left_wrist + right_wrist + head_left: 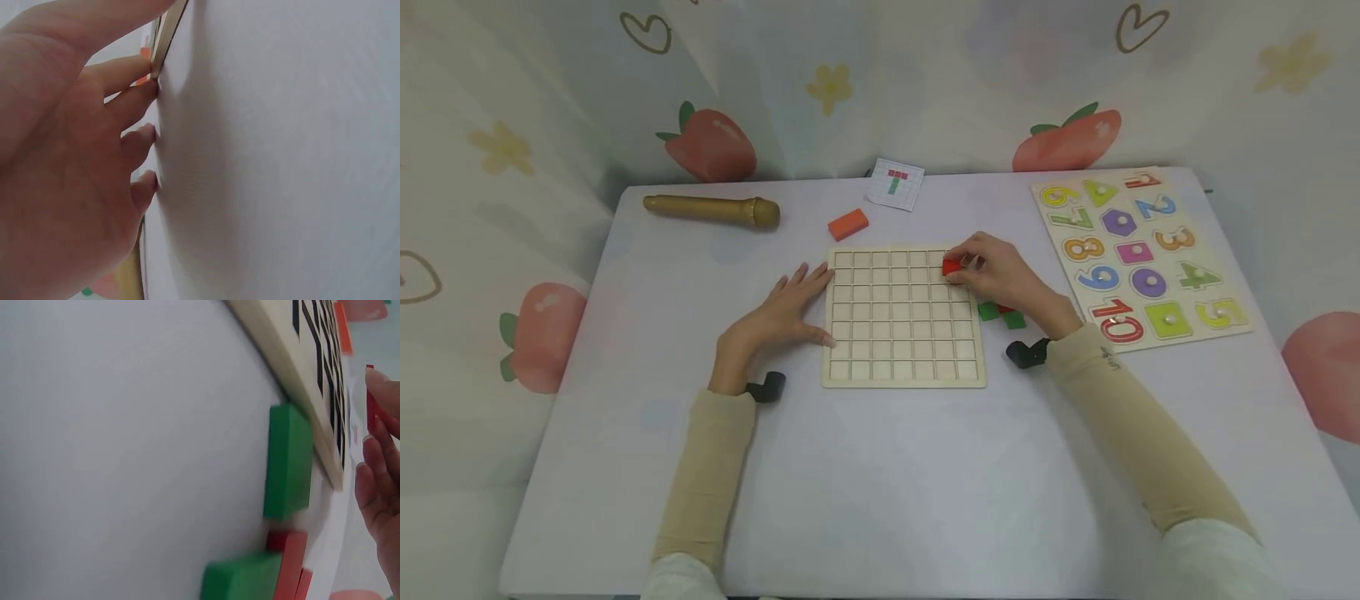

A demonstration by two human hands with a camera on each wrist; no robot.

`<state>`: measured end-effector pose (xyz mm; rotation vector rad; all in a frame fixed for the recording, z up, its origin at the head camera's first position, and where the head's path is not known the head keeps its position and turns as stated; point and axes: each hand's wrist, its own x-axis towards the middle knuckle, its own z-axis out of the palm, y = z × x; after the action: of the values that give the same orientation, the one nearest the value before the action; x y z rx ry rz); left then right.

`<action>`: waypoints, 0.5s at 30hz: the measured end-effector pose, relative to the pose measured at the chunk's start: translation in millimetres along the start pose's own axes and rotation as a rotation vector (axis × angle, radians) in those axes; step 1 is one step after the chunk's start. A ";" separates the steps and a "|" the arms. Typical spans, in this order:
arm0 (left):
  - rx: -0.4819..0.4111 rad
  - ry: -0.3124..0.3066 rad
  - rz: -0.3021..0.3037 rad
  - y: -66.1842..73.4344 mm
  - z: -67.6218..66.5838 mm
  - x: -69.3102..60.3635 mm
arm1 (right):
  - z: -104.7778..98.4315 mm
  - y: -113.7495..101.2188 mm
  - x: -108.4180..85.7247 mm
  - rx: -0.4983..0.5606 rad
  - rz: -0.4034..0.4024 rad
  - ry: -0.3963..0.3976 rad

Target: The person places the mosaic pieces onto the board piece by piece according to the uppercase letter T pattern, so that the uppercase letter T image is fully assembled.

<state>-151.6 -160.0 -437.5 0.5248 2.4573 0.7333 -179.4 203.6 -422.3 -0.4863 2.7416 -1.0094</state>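
Observation:
A pale wooden grid board [904, 379] lies flat on the table. My right hand [1000, 271] pinches a small red square tile [951, 267] between thumb and fingers, over the board's upper right cells. In the right wrist view the red tile [370, 400] is seen edge-on, above the board [281, 356]. My left hand [786, 310] lies with fingers spread at the board's left edge, thumb and fingertips touching it. Beside the board's right side are green tiles [1014, 320] and red ones, partly hidden under my right hand; a green tile [289, 462] sits against the board edge.
An orange block [848, 224] and a card with a red and green T pattern [896, 184] lie behind the board. A gold microphone [712, 211] lies at the back left. A number and shape puzzle board [1142, 258] occupies the right side.

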 end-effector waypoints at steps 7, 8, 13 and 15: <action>-0.028 0.010 0.007 2.4 -0.1 -0.9 | 5.8 -12.6 10.4 0.032 -0.024 -0.016; -0.029 0.011 0.007 2.6 -0.2 -0.9 | 6.8 -13.6 11.9 0.032 -0.027 -0.019; -0.027 0.010 -0.007 3.7 -0.1 -0.3 | 13.1 -17.3 19.0 0.043 -0.046 -0.042; -0.029 0.008 -0.014 4.2 0.3 -0.3 | 15.5 -19.2 21.7 0.052 -0.052 -0.050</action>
<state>-150.3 -156.8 -435.2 0.4940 2.4513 0.7657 -190.7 172.7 -422.6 -0.5688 2.6646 -1.0621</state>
